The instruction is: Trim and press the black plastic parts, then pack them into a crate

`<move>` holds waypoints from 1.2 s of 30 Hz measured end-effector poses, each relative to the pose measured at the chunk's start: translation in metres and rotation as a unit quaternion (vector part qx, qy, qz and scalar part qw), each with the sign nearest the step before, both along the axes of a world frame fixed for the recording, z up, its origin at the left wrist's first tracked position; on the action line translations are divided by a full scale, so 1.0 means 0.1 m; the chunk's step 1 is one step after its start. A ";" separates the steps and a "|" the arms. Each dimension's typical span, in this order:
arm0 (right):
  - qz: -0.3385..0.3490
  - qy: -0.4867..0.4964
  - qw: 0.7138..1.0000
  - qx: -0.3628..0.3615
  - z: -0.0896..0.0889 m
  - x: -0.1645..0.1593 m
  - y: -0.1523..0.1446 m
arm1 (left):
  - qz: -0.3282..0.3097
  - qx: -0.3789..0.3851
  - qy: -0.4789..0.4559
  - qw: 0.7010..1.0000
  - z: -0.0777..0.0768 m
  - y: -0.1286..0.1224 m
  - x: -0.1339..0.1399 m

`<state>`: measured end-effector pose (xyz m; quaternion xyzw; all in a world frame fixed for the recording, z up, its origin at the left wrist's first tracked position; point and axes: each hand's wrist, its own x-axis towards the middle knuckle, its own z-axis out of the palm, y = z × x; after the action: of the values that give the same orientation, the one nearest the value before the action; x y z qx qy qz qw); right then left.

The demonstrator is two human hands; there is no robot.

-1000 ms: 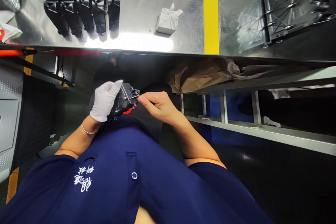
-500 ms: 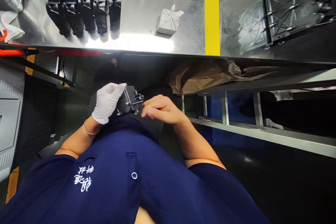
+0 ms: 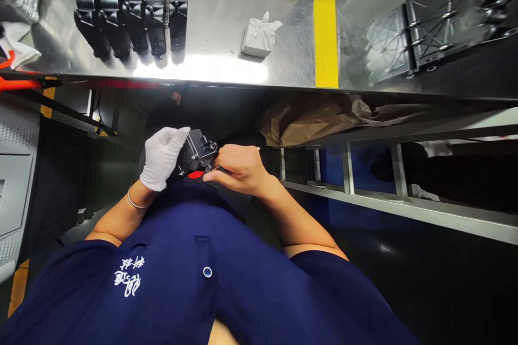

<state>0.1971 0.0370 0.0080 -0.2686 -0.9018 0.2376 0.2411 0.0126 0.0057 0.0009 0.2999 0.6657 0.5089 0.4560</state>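
Note:
My left hand (image 3: 161, 159), in a white glove, is closed on the left side of a black moulded part (image 3: 197, 148) with ribs and round bosses, held in front of my waist. My bare right hand (image 3: 239, 168) is curled at the part's right edge, its thumb stretched toward the lower corner. A thin, bright sliver shows by that thumb; what the fingers hold is mostly hidden. Just below the part, a small red piece (image 3: 196, 174) shows; I cannot tell what it belongs to.
Rows of black moulded parts (image 3: 133, 11) stand on the metal table (image 3: 218, 27). Farther right are a white wrapped block (image 3: 261, 36), yellow tape (image 3: 326, 32) and a large black ribbed piece (image 3: 449, 16). Brown wrapping (image 3: 311, 121) lies under the table edge, above a metal frame (image 3: 376, 202).
My right hand has moved left, up against the black part, and its thumb has extended. The part has shifted slightly left and tilted. The red piece has come into view beneath it.

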 end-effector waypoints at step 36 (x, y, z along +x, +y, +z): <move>-0.217 -0.059 0.965 -0.132 0.28 -0.67 2.45 | 0.006 -0.025 -0.342 0.939 -0.22 0.25 -0.10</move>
<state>0.1301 0.2821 0.0358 -0.5010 -0.7954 0.2797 0.1954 0.0025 0.0308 -0.0208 0.0917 0.4841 0.5665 0.6605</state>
